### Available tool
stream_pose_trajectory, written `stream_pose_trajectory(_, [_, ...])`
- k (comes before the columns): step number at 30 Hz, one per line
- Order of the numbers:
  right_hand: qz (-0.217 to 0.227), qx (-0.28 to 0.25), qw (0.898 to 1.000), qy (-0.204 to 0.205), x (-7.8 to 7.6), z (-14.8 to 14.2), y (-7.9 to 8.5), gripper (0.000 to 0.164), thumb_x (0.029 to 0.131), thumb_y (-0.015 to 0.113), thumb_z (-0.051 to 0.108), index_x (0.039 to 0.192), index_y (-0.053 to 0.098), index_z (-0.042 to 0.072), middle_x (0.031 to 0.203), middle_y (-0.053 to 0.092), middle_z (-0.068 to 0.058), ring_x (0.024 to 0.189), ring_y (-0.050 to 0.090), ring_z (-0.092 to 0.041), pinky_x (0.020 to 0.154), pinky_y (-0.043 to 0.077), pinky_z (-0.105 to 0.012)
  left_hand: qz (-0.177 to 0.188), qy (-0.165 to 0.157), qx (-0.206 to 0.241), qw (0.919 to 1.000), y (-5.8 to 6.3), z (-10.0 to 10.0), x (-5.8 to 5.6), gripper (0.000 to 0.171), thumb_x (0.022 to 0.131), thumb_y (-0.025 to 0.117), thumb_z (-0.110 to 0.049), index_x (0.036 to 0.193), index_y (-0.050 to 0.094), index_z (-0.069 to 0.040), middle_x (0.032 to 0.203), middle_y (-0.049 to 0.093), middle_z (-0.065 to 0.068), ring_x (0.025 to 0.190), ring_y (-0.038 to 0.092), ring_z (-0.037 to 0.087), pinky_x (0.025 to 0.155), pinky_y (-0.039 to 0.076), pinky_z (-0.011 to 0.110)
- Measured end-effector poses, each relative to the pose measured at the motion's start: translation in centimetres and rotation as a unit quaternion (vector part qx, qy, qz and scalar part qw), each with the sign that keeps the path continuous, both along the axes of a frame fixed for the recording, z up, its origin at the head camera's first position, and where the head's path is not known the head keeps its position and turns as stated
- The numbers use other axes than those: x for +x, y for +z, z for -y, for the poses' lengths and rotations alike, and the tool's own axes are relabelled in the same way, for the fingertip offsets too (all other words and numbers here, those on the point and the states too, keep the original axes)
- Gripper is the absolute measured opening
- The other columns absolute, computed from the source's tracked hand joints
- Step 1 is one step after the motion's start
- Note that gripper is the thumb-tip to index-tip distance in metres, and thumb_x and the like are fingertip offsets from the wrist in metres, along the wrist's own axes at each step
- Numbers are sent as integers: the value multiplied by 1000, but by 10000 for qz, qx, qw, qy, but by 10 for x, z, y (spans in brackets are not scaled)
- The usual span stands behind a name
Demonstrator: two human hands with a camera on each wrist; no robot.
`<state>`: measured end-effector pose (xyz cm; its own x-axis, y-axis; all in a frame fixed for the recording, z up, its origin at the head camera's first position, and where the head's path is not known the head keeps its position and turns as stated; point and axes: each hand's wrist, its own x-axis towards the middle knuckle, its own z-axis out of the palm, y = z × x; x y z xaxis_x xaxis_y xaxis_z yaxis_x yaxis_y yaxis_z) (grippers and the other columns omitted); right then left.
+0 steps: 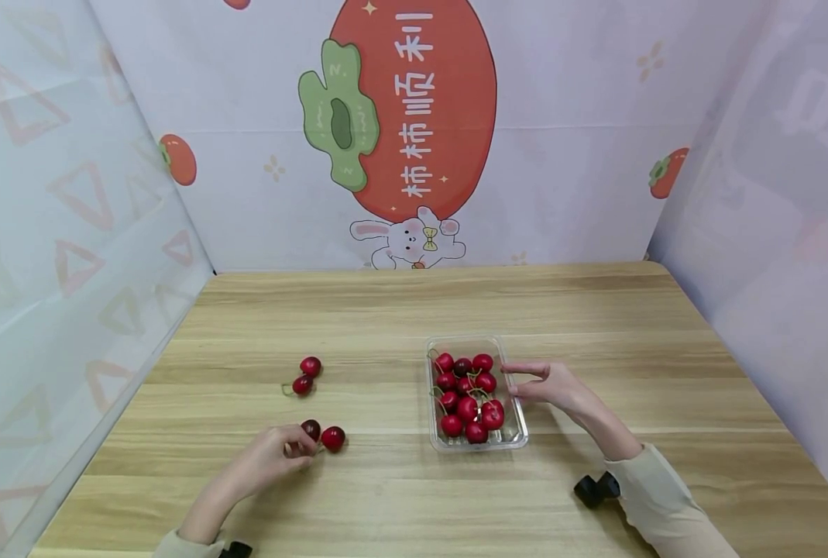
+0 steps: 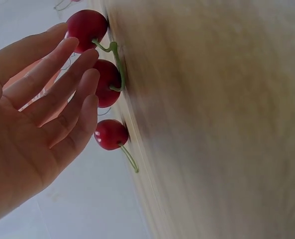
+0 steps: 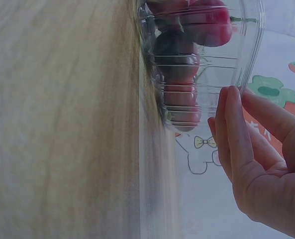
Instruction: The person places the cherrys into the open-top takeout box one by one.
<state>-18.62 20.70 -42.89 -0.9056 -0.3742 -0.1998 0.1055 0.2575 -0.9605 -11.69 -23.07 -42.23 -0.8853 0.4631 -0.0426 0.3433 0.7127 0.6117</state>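
Note:
My left hand is at a pair of cherries, a dark one and a bright red one. In the left wrist view its fingers are loosely extended beside the red fruit, and green stems join two cherries there. Whether the fingertips touch them I cannot tell. On the right, a clear plastic box holds several red cherries with stems. My right hand pinches the box's right rim; in the right wrist view thumb and fingers meet at that edge.
Two more cherries lie further back on the left of the wooden table. A printed cloth hangs behind the table, with more cloth at both sides. Black devices sit at the wrists.

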Motion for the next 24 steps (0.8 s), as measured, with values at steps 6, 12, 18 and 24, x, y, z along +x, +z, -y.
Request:
stream_pose_trajectory(6, [-1, -14, 10000, -32, 0, 0, 0, 50, 79, 66, 13, 123, 49, -3, 127, 45, -22, 89, 62, -24, 78, 49, -33, 14, -114, -84, 9999, 0, 0, 1, 10, 73, 67, -7, 83, 65, -7, 79, 61, -4, 67, 52, 2, 59, 46, 22])
stream_pose_trajectory(12, [35, -48, 10000, -6, 0, 0, 0, 50, 80, 65, 12, 124, 48, -4, 128, 44, -21, 91, 62, -27, 79, 49, -33, 3, -91, -95, 9999, 0, 1, 3, 10, 73, 67, -8, 84, 65, -8, 81, 62, -2, 69, 53, 4, 61, 47, 23])
stream_pose_trajectory(18, [53, -91, 9999, 40, 0, 0, 0, 51, 80, 64, 11, 124, 46, -5, 128, 43, -23, 90, 62, -27, 79, 49, -32, -16, -20, -178, 9998, 1, 1, 3, 9, 74, 68, -9, 83, 65, -9, 82, 62, -3, 70, 54, 7, 61, 47, 23])
stream_pose_trajectory(24, [45, -48, 10000, -7, 0, 0, 0, 50, 80, 65, 13, 124, 47, -4, 128, 44, -21, 91, 61, -27, 79, 49, -33, 37, -106, -211, 9997, 0, 1, 2, 11, 73, 68, -10, 84, 65, -8, 83, 63, -1, 71, 56, 8, 63, 48, 23])
